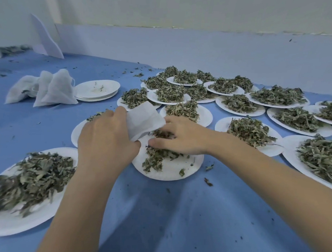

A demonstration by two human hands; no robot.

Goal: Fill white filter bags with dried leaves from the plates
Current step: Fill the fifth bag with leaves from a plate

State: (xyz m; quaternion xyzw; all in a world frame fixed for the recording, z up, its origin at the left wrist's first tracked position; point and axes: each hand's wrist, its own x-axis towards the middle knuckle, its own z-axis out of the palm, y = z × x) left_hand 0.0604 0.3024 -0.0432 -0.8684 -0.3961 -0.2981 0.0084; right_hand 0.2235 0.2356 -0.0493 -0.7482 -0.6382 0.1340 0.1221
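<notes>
My left hand (106, 135) grips a white filter bag (144, 118) by its lower edge, holding it tilted over a white paper plate (171, 171). My right hand (181, 135) lies palm down on the dried leaves (156, 157) on that plate, its fingers curled into the pile just below the bag's mouth. About half the plate is bare. Whether any leaves are inside the bag cannot be seen.
Filled filter bags (49, 88) lie at the back left beside a stack of emptied plates (96, 90). Several plates heaped with dried leaves (251, 130) crowd the right and back. Another full plate (27, 179) sits at the near left. Leaf crumbs dot the blue cloth (177, 220).
</notes>
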